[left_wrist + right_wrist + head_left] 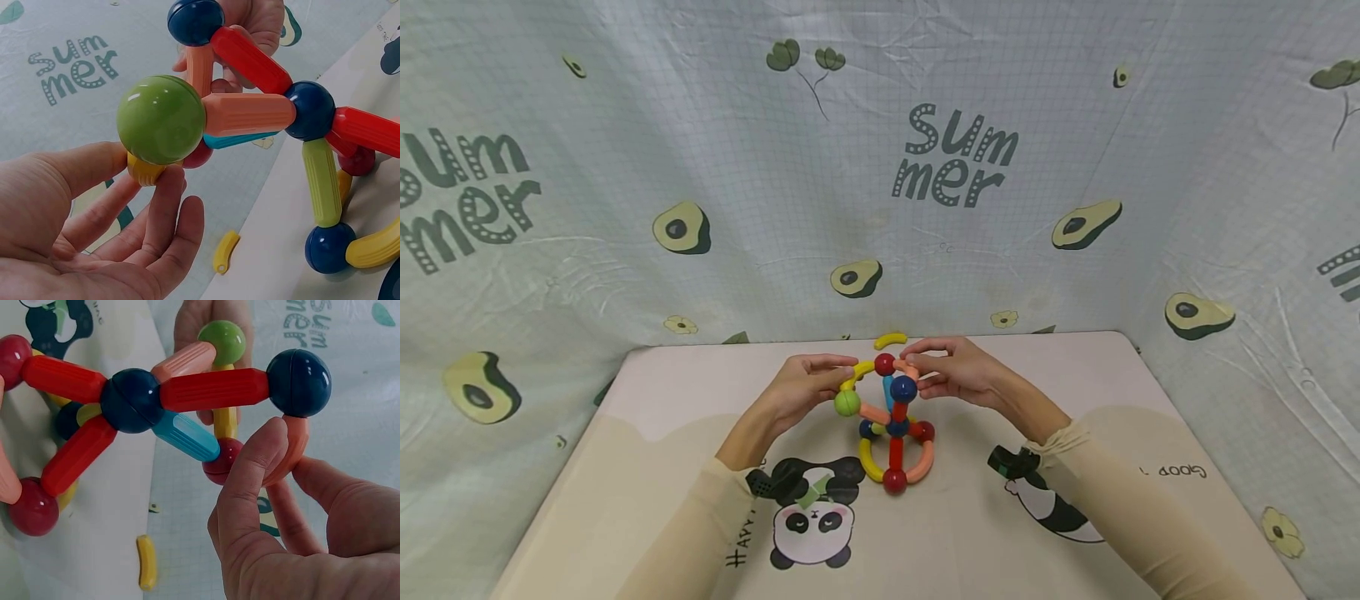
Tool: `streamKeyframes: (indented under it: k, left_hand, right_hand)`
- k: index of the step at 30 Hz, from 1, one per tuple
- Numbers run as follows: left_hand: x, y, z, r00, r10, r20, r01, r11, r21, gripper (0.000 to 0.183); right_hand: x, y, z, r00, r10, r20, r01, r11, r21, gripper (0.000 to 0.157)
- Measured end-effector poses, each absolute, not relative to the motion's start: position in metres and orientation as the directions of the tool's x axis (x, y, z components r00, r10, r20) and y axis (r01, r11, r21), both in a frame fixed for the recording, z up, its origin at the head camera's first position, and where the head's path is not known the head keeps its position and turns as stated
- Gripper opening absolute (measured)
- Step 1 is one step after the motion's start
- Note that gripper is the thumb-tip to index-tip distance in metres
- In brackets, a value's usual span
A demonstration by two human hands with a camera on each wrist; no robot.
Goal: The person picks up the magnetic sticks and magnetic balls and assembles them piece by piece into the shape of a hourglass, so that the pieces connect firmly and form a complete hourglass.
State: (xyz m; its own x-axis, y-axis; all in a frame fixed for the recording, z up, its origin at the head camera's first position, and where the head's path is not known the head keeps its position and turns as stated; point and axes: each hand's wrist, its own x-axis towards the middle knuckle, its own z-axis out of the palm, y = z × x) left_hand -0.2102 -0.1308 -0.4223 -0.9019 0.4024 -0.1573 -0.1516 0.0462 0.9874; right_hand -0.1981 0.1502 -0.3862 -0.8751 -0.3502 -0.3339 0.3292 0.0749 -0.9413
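A toy structure of magnetic balls and rods stands mid-table. My left hand [797,390] pinches a yellow curved rod [142,172] just beneath the light green ball [161,119]. On the other side, my right hand [958,373] grips a salmon curved rod [294,453] between thumb and fingers. That rod runs from a dark blue ball [300,383] to a red ball [223,461], where the yellow rod also ends. Straight red, salmon and light blue rods fan out from a central blue ball [131,400]. Below is a ring of curved rods with a red ball [894,482] at its front.
One loose yellow curved rod [891,340] lies at the table's far edge, behind the structure. The pale table [685,383] has panda prints. A patterned cloth [760,183] hangs behind it and along both sides.
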Motion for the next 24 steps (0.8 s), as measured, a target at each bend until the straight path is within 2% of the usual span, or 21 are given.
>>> streamKeyframes:
  k: [12,24]
  left_hand:
    - [-0.210,-0.129,-0.420,-0.900,0.409,-0.152,-0.142,0.055,0.988,0.039]
    - [-0.209,-0.126,-0.417,-0.900,0.411,-0.143,-0.131,0.058,0.990,0.037]
  right_hand:
    - [-0.192,0.161,-0.386,-0.872,-0.368,-0.323,0.315,0.083,-0.946,0.046]
    - [-0.188,0.173,-0.396,-0.881,-0.379,-0.283,0.283,0.059,-0.957,0.040]
